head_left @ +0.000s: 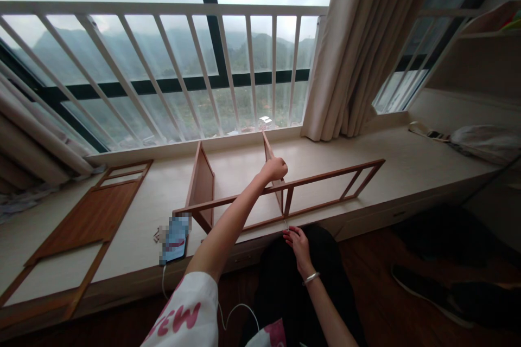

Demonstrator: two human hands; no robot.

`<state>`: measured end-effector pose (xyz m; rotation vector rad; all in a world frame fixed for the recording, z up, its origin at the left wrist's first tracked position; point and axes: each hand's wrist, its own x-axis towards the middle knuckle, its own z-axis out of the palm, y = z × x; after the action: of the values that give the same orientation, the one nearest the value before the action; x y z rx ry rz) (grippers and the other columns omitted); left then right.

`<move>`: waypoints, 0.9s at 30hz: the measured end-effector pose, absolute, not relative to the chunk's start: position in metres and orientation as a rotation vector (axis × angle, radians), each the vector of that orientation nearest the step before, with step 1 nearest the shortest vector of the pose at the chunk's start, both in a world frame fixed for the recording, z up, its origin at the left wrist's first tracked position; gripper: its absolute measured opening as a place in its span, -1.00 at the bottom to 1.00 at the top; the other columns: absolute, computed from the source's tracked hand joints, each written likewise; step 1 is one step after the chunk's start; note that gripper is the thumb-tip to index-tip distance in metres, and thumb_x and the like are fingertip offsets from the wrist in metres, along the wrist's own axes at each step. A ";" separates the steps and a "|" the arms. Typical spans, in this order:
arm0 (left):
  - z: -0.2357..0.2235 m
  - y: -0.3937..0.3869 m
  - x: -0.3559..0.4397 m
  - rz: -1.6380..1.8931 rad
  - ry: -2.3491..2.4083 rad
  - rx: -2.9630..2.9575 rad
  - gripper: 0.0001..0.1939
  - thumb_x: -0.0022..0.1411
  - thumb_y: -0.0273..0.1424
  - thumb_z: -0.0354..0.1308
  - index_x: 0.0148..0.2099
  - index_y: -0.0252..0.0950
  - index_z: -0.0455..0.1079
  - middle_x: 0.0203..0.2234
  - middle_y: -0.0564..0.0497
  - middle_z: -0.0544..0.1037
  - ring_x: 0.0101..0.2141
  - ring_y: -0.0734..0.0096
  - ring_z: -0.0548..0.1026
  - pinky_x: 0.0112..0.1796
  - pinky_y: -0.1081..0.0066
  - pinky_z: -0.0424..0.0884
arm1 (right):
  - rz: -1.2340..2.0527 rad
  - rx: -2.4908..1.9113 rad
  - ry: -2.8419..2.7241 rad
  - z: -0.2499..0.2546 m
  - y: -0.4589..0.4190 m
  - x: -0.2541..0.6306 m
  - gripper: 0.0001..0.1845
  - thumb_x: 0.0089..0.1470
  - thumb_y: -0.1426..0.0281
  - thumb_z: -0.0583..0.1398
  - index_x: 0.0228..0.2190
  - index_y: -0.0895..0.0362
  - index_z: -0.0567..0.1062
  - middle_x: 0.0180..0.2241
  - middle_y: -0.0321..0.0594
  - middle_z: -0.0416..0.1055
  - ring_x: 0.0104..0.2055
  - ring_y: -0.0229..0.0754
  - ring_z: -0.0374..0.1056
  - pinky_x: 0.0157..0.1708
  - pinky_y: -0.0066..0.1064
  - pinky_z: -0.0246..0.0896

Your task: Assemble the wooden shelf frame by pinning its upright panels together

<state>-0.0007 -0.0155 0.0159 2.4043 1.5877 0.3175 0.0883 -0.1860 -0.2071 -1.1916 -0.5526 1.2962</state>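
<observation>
A brown wooden frame (329,176) stands on its long edge on the pale window ledge, with two upright boards joined behind it. My left hand (277,169) is closed over the edge of the right-hand wooden board (268,146), the arm reaching across the frame. Low at the front, my right hand (299,244) pinches a thin metal tool (286,223) against the frame's lower rail, below the short crosspiece (288,201). The tool's exact kind is too small to tell. The left-hand wooden board (201,181) stands free of both hands.
A phone (176,238) with a white cable lies at the ledge's front edge, beside several small pieces (157,235). Another slatted wooden panel (87,217) lies flat at left. Behind are a white railing (163,9) and a curtain (350,49); a bag (488,142) rests at right.
</observation>
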 end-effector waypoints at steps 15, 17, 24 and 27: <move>0.014 -0.013 -0.001 0.331 1.585 2.414 -0.72 0.06 -0.42 -0.16 -0.45 -0.39 0.37 -0.48 -0.14 0.48 -0.46 0.38 0.41 -0.40 0.48 0.30 | 0.976 -1.367 -0.870 -0.201 -0.189 0.085 -0.63 -0.24 0.14 0.19 -0.44 0.18 0.39 -0.50 -0.18 0.43 -0.47 -0.21 0.35 -0.44 -0.41 0.21; 0.015 -0.013 -0.001 0.326 1.602 2.408 -0.73 0.05 -0.42 -0.15 -0.44 -0.39 0.37 -0.47 -0.14 0.49 -0.44 0.38 0.41 -0.38 0.47 0.30 | 0.976 -1.369 -0.879 -0.203 -0.188 0.086 -0.64 -0.23 0.13 0.17 -0.46 0.18 0.40 -0.51 -0.17 0.43 -0.46 -0.20 0.35 -0.44 -0.41 0.21; 0.016 -0.014 -0.001 0.313 1.605 2.398 -0.71 0.06 -0.41 -0.15 -0.44 -0.39 0.37 -0.46 -0.15 0.49 -0.44 0.38 0.41 -0.39 0.48 0.29 | 1.093 -1.270 -0.756 -0.211 -0.184 0.089 -0.64 -0.22 0.15 0.18 -0.46 0.19 0.39 -0.49 -0.18 0.43 -0.44 -0.21 0.36 -0.48 -0.44 0.23; 0.014 -0.013 -0.001 0.315 1.594 2.412 -0.71 0.06 -0.42 -0.16 -0.43 -0.40 0.38 -0.45 -0.15 0.49 -0.44 0.37 0.41 -0.39 0.47 0.29 | 1.176 -1.198 -0.629 -0.217 -0.184 0.088 -0.69 -0.22 0.22 0.22 -0.43 0.18 0.37 -0.50 -0.22 0.43 -0.46 -0.26 0.36 -0.50 -0.48 0.25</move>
<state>-0.0009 -0.0134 0.0145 2.4117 1.5939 0.3149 0.0877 -0.1838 -0.2171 -1.1977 -0.6291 1.1757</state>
